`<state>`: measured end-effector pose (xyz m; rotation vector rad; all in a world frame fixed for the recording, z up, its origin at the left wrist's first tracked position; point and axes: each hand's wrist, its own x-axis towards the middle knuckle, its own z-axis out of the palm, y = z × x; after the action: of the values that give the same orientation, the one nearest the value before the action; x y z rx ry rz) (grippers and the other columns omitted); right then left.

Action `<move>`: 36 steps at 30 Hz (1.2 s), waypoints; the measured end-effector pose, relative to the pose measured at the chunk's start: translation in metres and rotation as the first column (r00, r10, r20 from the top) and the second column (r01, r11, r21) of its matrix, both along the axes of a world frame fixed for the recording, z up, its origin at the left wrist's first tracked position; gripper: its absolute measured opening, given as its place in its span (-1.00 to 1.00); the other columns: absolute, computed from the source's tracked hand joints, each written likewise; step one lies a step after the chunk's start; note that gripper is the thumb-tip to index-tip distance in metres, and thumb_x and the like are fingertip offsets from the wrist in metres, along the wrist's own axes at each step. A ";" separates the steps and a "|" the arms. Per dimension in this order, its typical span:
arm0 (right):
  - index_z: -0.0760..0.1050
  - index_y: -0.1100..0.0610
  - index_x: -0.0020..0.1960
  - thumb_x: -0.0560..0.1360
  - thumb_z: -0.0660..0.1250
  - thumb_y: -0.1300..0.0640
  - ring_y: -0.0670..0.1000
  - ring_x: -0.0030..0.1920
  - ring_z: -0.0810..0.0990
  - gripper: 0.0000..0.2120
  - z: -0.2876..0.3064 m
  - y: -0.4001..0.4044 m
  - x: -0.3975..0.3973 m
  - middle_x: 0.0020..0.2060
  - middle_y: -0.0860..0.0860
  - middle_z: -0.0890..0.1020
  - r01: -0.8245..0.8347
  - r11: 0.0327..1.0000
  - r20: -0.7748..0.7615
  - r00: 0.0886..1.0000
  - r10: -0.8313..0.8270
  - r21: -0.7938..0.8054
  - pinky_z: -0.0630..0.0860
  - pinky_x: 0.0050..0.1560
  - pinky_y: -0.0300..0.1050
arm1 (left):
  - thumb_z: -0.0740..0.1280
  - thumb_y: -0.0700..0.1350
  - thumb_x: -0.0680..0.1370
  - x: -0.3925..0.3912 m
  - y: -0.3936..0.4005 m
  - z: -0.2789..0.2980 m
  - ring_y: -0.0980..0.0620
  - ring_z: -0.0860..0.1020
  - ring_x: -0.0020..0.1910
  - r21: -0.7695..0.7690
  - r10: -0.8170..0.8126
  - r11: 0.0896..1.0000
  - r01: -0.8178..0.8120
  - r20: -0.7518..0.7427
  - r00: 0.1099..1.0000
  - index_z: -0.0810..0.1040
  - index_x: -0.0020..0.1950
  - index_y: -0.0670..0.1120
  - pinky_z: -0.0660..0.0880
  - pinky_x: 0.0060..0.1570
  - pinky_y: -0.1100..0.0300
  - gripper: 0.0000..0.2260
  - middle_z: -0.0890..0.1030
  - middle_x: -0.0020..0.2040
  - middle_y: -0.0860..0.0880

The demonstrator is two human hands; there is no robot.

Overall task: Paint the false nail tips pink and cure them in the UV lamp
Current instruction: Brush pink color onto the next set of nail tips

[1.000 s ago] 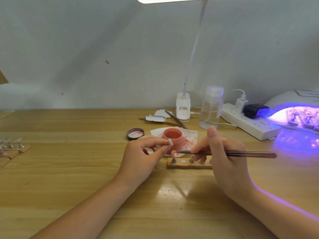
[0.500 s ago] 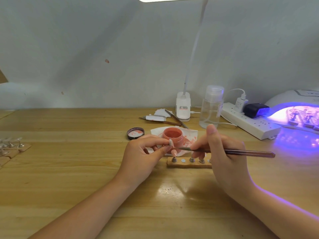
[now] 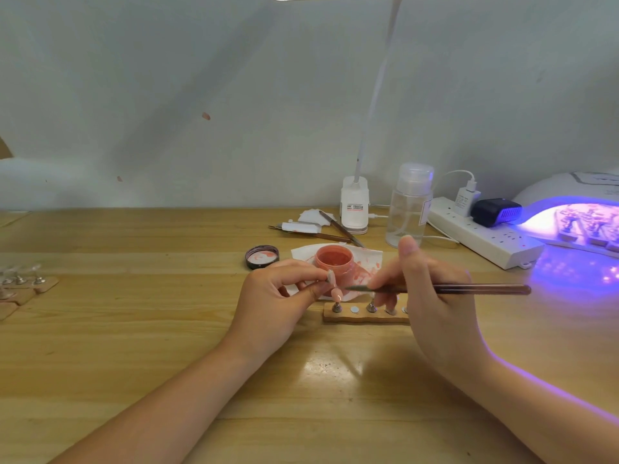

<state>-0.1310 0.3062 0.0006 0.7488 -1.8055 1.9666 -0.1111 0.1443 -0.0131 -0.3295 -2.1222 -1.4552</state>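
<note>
The left hand [image 3: 278,296] pinches a small false nail tip [image 3: 331,277] between thumb and fingertips, holding it up just in front of the open pot of pink gel [image 3: 334,260]. The right hand [image 3: 425,289] grips a slim brush [image 3: 445,289] that lies nearly level, its handle running out to the right and its fine end pointing left toward the held tip; whether the bristles touch the tip cannot be told. Just below, a wooden stand [image 3: 363,318] lies on the table [image 3: 134,329] with small metal posts on top, and one pink painted tip [image 3: 336,294] sits on its leftmost post. The pot rests on a paint-smeared white tissue [image 3: 368,257], with its dark lid [image 3: 262,257] lying open side up just to the left. At the far right the UV lamp [image 3: 576,212] glows violet, with more stands inside it. A clear pump bottle [image 3: 409,205], a white power strip [image 3: 485,236] and the base of a desk light [image 3: 354,205] stand along the wall
</note>
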 end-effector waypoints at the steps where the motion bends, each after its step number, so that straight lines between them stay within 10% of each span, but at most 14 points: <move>1: 0.56 0.15 -0.44 0.50 0.12 -0.02 -0.10 -0.52 0.50 -0.55 0.000 0.000 0.000 -0.55 -0.02 0.57 0.003 1.000 0.002 1.000 -0.003 -0.015 0.42 -0.43 -0.34 | 0.41 -0.09 0.32 0.000 0.000 0.000 0.15 0.54 -0.23 -0.001 0.000 1.000 0.000 -0.001 1.000 0.64 -0.22 0.11 0.32 -0.34 0.48 -0.90 0.65 -0.25 0.10; 25: 0.54 0.14 -0.46 0.54 0.12 0.01 -0.12 -0.53 0.49 -0.53 0.001 0.002 -0.003 -0.56 -0.01 0.56 0.011 1.000 -0.018 1.000 -0.012 -0.014 0.40 -0.44 -0.35 | 0.40 -0.01 0.31 0.002 0.002 0.002 0.17 0.50 -0.29 0.023 0.008 1.000 -0.008 0.007 1.000 0.63 -0.31 0.26 0.32 -0.40 0.43 -0.87 0.65 -0.21 0.14; 36: 0.57 0.08 -0.36 0.52 0.13 -0.04 -0.13 -0.44 0.54 -0.61 0.002 0.001 -0.005 -0.47 -0.06 0.60 0.003 0.997 -0.114 0.993 0.006 0.072 0.43 -0.38 -0.35 | 0.45 -0.28 0.38 0.003 0.002 0.001 0.28 0.42 -0.41 -0.004 0.059 0.998 -0.059 0.078 0.995 0.64 -0.23 0.11 0.28 -0.44 0.47 -0.75 0.58 -0.27 0.08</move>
<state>-0.1364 0.3072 0.0024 0.8669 -1.8161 1.8294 -0.1079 0.1464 -0.0117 -0.2122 -2.1758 -1.4544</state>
